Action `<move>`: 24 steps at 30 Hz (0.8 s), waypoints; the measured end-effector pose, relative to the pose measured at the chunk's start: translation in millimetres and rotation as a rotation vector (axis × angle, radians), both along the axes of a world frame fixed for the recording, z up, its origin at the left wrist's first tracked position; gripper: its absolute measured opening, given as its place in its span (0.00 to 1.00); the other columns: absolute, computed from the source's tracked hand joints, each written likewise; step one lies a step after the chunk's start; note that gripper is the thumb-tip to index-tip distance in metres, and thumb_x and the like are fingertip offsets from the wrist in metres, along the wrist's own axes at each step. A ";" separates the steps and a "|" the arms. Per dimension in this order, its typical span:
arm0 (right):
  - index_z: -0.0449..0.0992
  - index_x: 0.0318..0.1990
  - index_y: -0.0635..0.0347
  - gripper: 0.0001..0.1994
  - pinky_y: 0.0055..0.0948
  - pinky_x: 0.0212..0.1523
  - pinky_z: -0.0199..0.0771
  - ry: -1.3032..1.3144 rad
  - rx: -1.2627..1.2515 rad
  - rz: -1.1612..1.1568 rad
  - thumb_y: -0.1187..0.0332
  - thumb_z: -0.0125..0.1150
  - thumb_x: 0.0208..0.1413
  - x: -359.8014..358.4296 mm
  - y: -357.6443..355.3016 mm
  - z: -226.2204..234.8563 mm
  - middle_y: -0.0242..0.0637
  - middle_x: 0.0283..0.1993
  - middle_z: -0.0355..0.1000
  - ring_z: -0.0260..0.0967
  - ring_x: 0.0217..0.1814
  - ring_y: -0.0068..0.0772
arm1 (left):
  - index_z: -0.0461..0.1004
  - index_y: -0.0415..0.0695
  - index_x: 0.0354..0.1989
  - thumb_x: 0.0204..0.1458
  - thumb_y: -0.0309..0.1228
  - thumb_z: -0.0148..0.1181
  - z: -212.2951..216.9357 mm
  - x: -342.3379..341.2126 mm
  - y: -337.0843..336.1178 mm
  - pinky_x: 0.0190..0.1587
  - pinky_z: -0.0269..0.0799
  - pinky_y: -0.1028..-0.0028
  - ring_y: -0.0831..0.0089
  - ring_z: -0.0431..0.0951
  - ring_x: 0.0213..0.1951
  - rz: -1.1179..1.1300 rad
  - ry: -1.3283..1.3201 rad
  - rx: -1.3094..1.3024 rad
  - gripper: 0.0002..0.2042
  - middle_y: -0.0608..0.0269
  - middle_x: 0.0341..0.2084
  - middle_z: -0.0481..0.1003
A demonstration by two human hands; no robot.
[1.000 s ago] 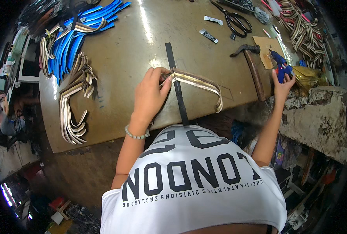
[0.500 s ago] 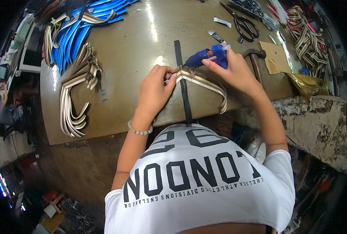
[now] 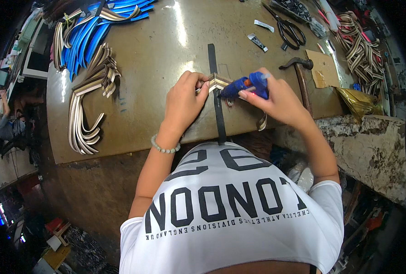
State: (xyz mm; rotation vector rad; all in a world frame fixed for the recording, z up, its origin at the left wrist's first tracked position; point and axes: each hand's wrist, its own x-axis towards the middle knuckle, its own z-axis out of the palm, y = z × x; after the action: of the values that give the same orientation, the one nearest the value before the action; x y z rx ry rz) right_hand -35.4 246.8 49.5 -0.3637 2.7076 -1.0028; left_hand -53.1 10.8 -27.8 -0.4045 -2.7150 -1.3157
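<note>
My right hand grips a blue glue gun, its nozzle pointing left at the black strap, just on the near side of a striped strap. That brown, cream and white striped strap is bent to a point and crosses over the black one. At its left end my left hand pinches it between thumb and fingers. The glue gun and right hand hide most of the strap's right part; its curved end shows below them. The black strap lies lengthwise on the table, running toward me.
Bundled striped straps and blue strips lie at the left. To the right are a hammer, scissors, cardboard, a gold packet and piled straps. A person sits far left.
The glue gun's nozzle has moved toward me, from the far side of the striped strap to its near side on the black strap. My left hand keeps its pinch.
</note>
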 end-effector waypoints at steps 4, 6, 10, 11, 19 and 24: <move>0.73 0.44 0.61 0.22 0.33 0.32 0.73 -0.002 -0.159 -0.017 0.50 0.65 0.56 12.9 27.2 -1.8 0.39 0.29 0.77 0.75 0.29 0.35 | 0.77 0.41 0.37 0.52 0.29 0.63 0.5 0.7 -0.3 0.33 0.71 0.68 0.64 0.75 0.29 -0.001 -0.003 -0.008 0.07 0.58 0.28 0.73; 0.75 0.44 0.61 0.22 0.29 0.35 0.72 0.064 -0.289 -0.317 0.50 0.65 0.57 14.6 67.2 -13.8 0.34 0.32 0.77 0.73 0.31 0.26 | 0.78 0.43 0.37 0.52 0.30 0.63 0.6 0.5 -0.8 0.34 0.73 0.67 0.65 0.77 0.30 0.002 0.010 -0.029 0.07 0.60 0.29 0.74; 0.74 0.47 0.67 0.27 0.35 0.45 0.72 0.507 -0.063 -1.001 0.46 0.60 0.59 -3.0 173.3 -47.6 0.45 0.40 0.77 0.74 0.41 0.36 | 0.77 0.42 0.43 0.52 0.27 0.63 6.8 -4.0 -2.2 0.33 0.72 0.70 0.68 0.74 0.27 0.012 -0.037 0.109 0.11 0.60 0.27 0.73; 0.73 0.48 0.69 0.31 0.41 0.48 0.73 0.498 0.036 -1.126 0.43 0.56 0.60 0.0 190.2 -49.6 0.51 0.43 0.76 0.76 0.45 0.44 | 0.77 0.42 0.46 0.51 0.27 0.64 11.1 -5.7 -2.7 0.32 0.71 0.72 0.70 0.73 0.26 0.018 -0.028 0.121 0.13 0.61 0.27 0.73; 0.77 0.51 0.63 0.19 0.31 0.48 0.73 0.210 -0.342 -0.509 0.60 0.65 0.56 44.1 54.6 17.0 0.43 0.46 0.78 0.75 0.45 0.30 | 0.55 0.46 0.71 0.45 0.24 0.70 62.7 5.3 9.0 0.32 0.66 0.82 0.83 0.66 0.27 -0.189 -0.323 0.319 0.42 0.70 0.25 0.70; 0.75 0.42 0.64 0.12 0.30 0.45 0.69 0.377 -0.340 0.094 0.68 0.65 0.54 12.5 -45.9 -6.9 0.41 0.42 0.74 0.69 0.47 0.36 | 0.55 0.44 0.70 0.47 0.25 0.69 67.2 12.6 25.0 0.29 0.64 0.83 0.86 0.66 0.27 -0.313 -0.224 0.297 0.40 0.67 0.28 0.74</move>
State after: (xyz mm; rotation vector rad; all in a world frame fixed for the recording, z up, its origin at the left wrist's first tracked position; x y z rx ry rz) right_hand -22.8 200.8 42.6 -0.8070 2.7944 -1.5011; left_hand -40.5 35.9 39.4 -0.7106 -2.6371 -1.9207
